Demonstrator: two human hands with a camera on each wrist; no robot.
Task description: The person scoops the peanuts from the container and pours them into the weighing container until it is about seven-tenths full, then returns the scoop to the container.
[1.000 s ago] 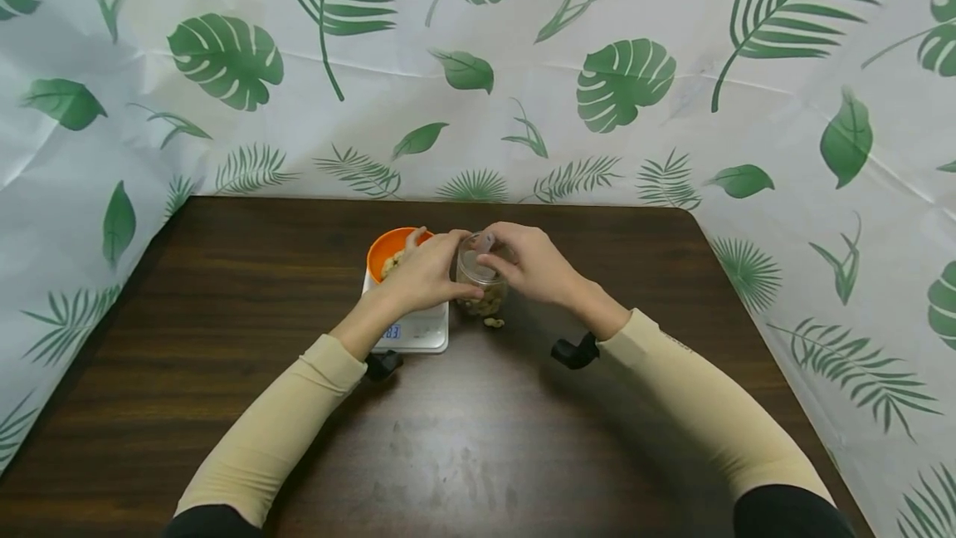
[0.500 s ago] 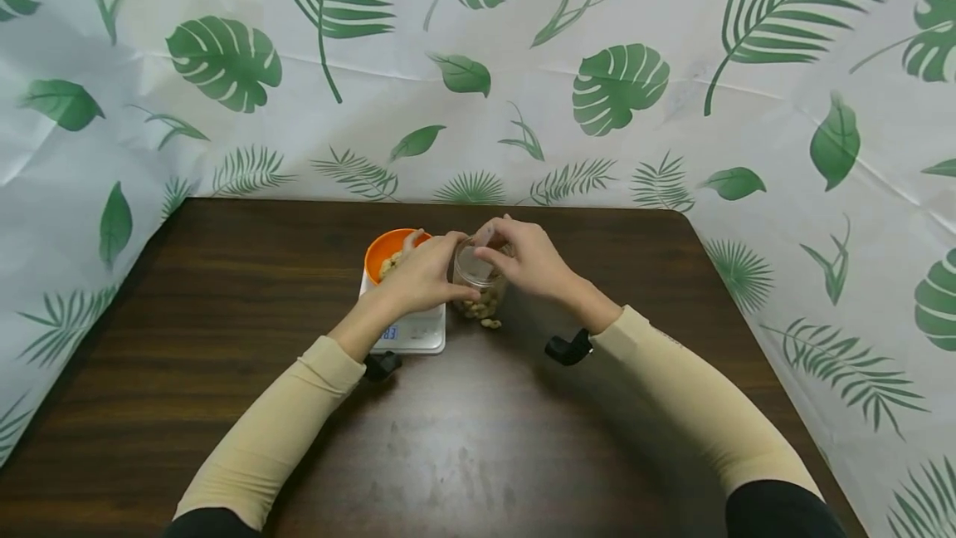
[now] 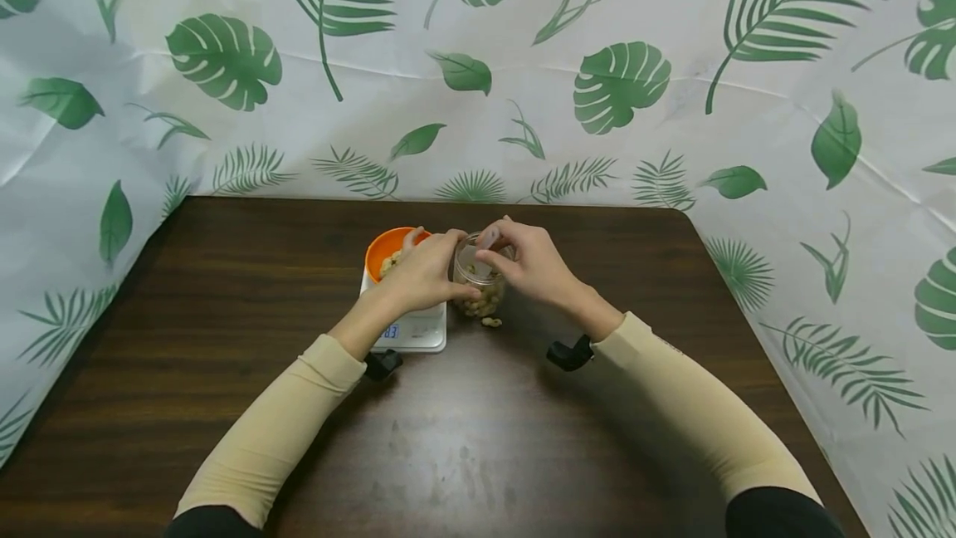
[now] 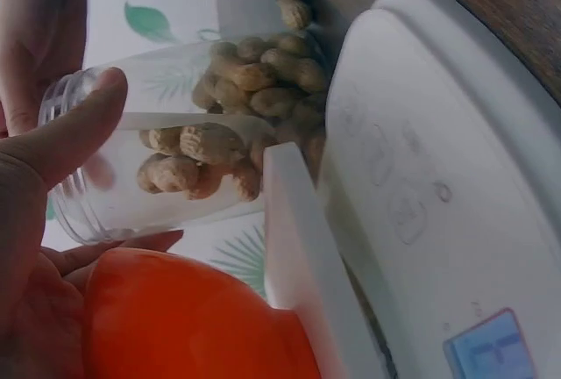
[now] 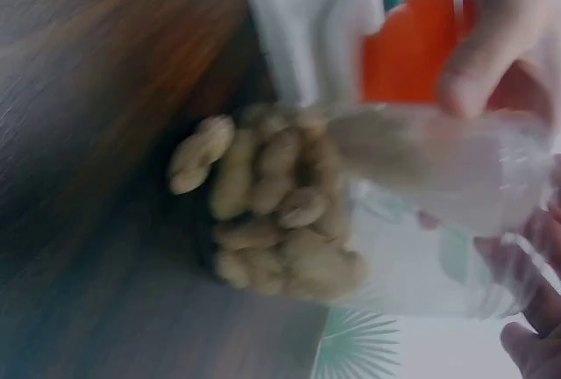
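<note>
A clear jar (image 4: pixel 149 72) part-filled with unshelled peanuts (image 4: pixel 276 103) stands upright on the table, right of the kitchen scale. My left hand (image 3: pixel 421 276) grips the jar near its threaded mouth, thumb on the near side. Above the mouth, my right hand (image 3: pixel 534 264) pinches the handle of a translucent scoop (image 3: pixel 489 237). The scoop reaches down into the jar, and several peanuts (image 4: pixel 210 144) show in it in the left wrist view. An orange bowl (image 3: pixel 377 241) with peanuts in it sits on the scale (image 3: pixel 426 337), close behind my left hand, which partly hides it.
One loose peanut (image 3: pixel 491 322) lies on the dark wooden table (image 3: pixel 478 438) at the jar's near side. The scale's display (image 4: pixel 495 353) is lit. A leaf-patterned cloth (image 3: pixel 523 73) hangs behind the table's far edge.
Both hands stay at the jar. The right hand has shifted only slightly with the scoop; the left hand keeps its grip, and bowl and scale look unmoved.
</note>
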